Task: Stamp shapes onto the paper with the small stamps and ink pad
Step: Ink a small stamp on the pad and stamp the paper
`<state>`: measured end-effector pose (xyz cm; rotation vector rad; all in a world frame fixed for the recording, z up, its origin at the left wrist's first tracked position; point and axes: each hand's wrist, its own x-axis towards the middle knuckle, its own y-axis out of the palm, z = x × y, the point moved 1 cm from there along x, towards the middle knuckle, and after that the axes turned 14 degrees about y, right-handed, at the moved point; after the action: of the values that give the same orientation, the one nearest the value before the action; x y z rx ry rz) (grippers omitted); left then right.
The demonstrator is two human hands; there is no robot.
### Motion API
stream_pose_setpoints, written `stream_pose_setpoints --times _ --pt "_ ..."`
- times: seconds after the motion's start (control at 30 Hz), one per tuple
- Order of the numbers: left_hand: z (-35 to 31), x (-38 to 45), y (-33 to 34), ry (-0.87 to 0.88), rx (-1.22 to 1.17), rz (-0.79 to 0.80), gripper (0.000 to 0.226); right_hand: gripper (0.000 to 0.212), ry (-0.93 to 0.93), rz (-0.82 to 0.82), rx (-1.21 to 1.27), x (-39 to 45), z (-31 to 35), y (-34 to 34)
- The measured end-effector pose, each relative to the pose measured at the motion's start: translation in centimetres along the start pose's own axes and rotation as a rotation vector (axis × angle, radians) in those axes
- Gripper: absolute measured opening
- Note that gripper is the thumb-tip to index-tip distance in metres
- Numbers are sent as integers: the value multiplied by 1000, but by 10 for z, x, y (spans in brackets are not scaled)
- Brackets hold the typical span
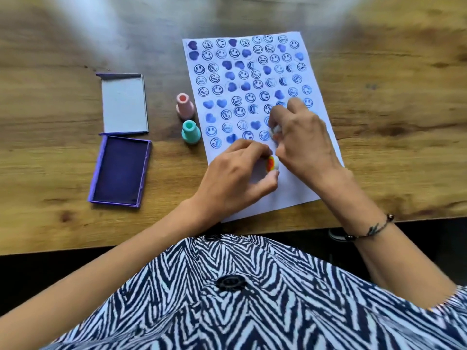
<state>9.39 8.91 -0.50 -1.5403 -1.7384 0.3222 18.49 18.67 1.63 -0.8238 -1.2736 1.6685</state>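
Here, mid-frame: left hand (236, 173) pinches small white stamp with orange-yellow top (272, 163) over lower part of white paper sheet covered in blue prints (298, 188). Right hand (300, 137) clenched around pale object, unclear. Open purple ink pad (120, 170) at left, well apart.

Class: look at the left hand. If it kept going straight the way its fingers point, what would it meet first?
Probably the right hand: the left hand, holding a small white stamp, points right, and they nearly touch.
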Motion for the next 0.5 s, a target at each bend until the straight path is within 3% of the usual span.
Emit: stream_pose_setpoints --times 0.5 --pt "2 -2 1 4 -17 -2 37 15 10 35 53 -1 -1 -3"
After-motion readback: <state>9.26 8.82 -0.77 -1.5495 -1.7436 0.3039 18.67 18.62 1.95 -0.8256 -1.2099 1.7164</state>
